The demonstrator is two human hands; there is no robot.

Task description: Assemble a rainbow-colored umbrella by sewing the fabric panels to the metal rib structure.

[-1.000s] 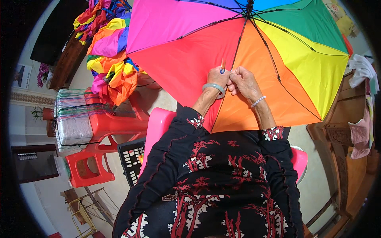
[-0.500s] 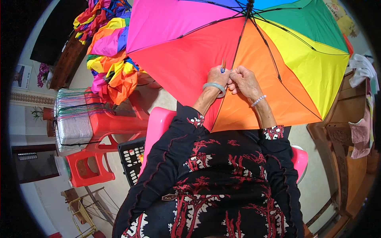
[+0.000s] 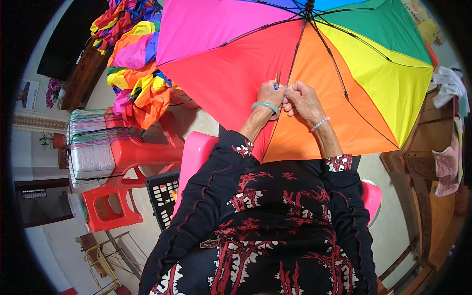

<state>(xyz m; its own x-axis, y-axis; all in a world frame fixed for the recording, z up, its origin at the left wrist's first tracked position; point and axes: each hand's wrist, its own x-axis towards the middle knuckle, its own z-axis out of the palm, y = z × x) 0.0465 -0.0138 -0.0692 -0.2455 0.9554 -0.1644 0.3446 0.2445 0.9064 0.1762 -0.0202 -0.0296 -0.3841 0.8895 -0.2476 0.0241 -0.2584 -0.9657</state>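
An opened rainbow umbrella point(image 3: 226, 78) spreads in front of me with its black ribs facing up. My left hand point(image 3: 270, 94) is closed over the seam between the red and orange panels. From its fingers sticks a small pointed pair of thread snips point(image 3: 277, 81) with a bit of blue. Beside it, almost touching, my right hand point(image 3: 302, 102) is pinched shut at the same black rib point(image 3: 296, 54). What its fingertips hold is too small to make out. The umbrella's hub point(image 3: 309, 6) is at the top edge.
Left of me, a red plastic stool point(image 3: 142, 152) bears a silvery package point(image 3: 91, 147) draped with coloured threads. A heap of rainbow fabric point(image 3: 140, 73) lies behind it. A black tray point(image 3: 164, 196) of small white pieces is beside my pink seat point(image 3: 196, 152). Wooden furniture point(image 3: 423, 162) stands right.
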